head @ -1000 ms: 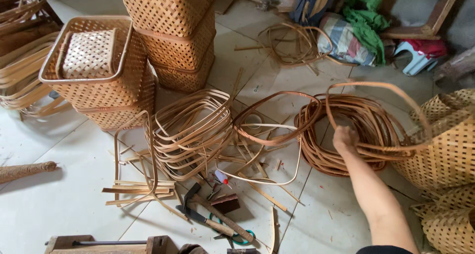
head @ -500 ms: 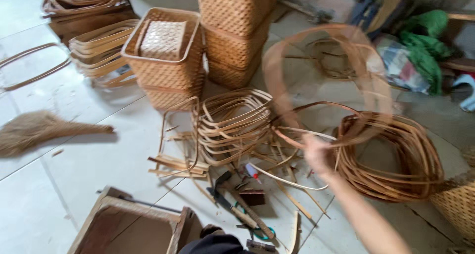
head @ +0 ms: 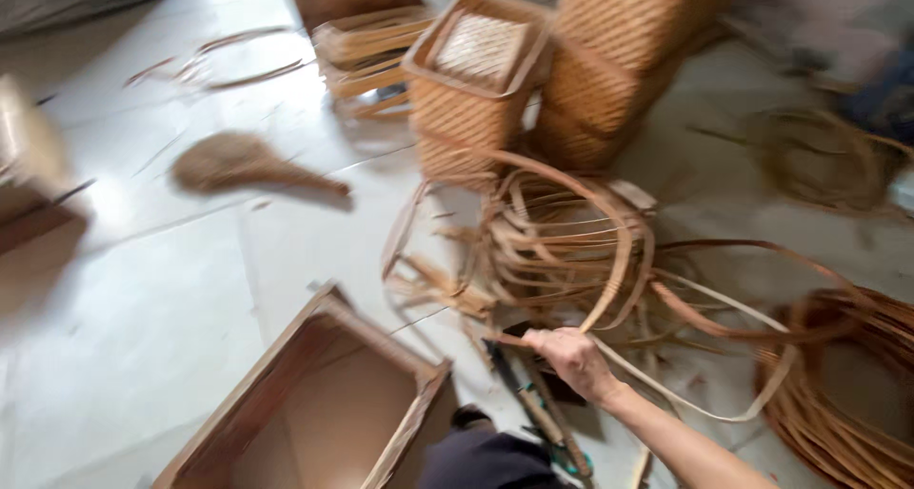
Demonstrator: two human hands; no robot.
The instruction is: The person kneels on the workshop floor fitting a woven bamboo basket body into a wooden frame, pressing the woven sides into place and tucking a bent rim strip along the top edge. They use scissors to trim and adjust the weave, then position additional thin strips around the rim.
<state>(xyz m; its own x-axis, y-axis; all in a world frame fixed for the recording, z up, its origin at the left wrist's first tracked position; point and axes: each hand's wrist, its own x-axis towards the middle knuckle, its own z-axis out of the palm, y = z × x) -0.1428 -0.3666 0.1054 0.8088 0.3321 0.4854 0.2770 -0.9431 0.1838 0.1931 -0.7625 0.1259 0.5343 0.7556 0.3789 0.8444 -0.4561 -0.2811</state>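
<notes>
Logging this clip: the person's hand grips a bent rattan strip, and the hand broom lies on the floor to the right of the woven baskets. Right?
Not quite. In the head view the right hand does grip the rattan strip, but the hand broom lies left of the woven baskets, not right.

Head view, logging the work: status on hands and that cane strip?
Right hand gripping long curved tan cane strip. Left hand out of view. Open wooden box and dark hand tools close by on floor.
</notes>
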